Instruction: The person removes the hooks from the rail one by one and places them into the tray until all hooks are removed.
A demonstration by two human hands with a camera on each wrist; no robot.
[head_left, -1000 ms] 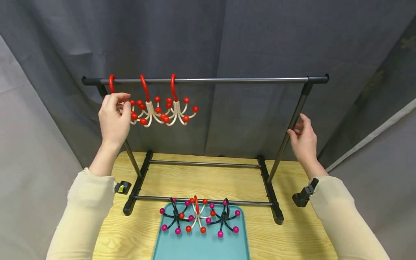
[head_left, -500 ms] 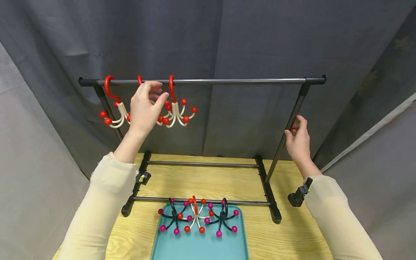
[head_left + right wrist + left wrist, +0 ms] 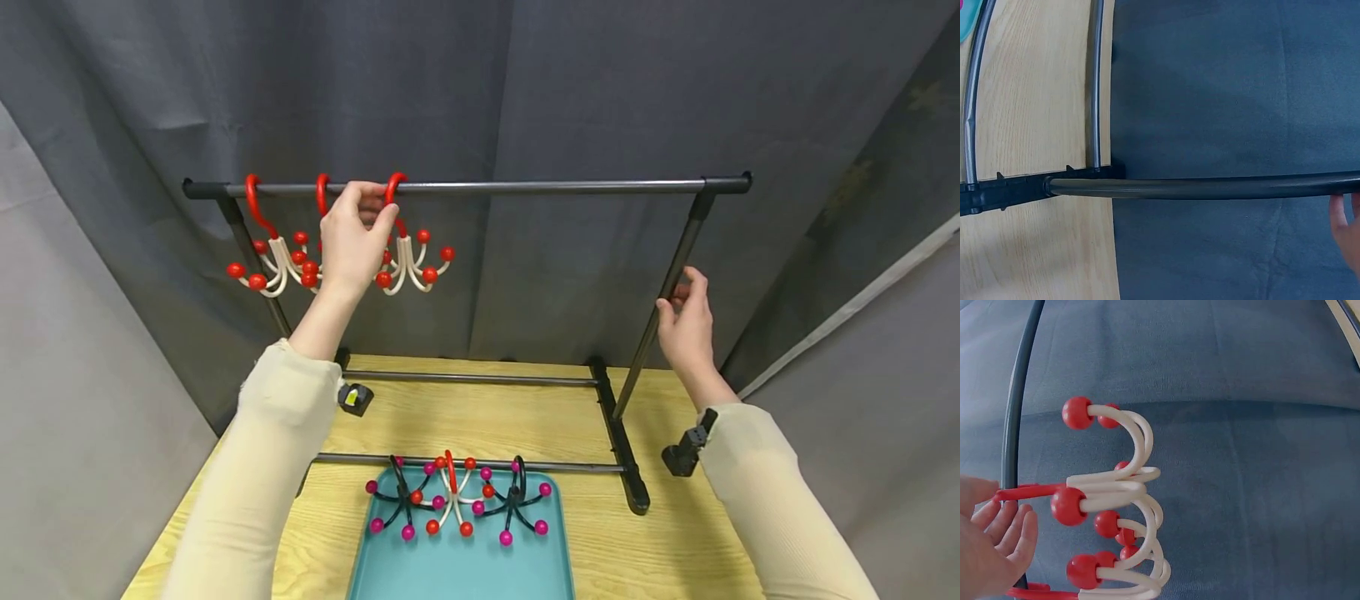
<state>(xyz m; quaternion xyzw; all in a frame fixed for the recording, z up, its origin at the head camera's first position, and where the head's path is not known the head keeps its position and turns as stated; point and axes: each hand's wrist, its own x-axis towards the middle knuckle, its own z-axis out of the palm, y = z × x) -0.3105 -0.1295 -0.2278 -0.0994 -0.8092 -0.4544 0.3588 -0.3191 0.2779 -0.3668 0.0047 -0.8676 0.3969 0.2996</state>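
Left grip: left hand (image 3: pixel 358 236) reaches up to the top rail (image 3: pixel 525 187) in the upper left of the frame, fingers and thumb pinching the red loop of the third hook cluster (image 3: pixel 408 250), where the loop rides over the rail.
Right grip: right hand (image 3: pixel 686 321) sits at the right-hand upright (image 3: pixel 671 283), right of frame centre, fingers curled loosely against the pole; whether it actually clasps the pole cannot be told. In the right wrist view only fingertips (image 3: pixel 1346 225) show at the right edge, just below the dark pole.
Third hook cluster: white curved arms tipped with red balls, hanging from the rail just right of the left hand; the wrist view shows the arms (image 3: pixel 1129 487) beside the palm.
Neighbouring clusters: two more red-and-white ones hang on the rail, the second cluster (image 3: pixel 309 265) partly hidden behind the left wrist, the first cluster (image 3: pixel 262 258) near the rail's left end.
Rack: black frame standing on a wooden table (image 3: pixel 675 550), grey curtain (image 3: pixel 525 83) behind.
Tray: teal tray (image 3: pixel 465 575) at bottom centre, in front of the rack's lower bar.
On the tray: a red-and-white cluster (image 3: pixel 452 500) between two black clusters with magenta balls (image 3: pixel 401 504) (image 3: pixel 517 504), touching one another.
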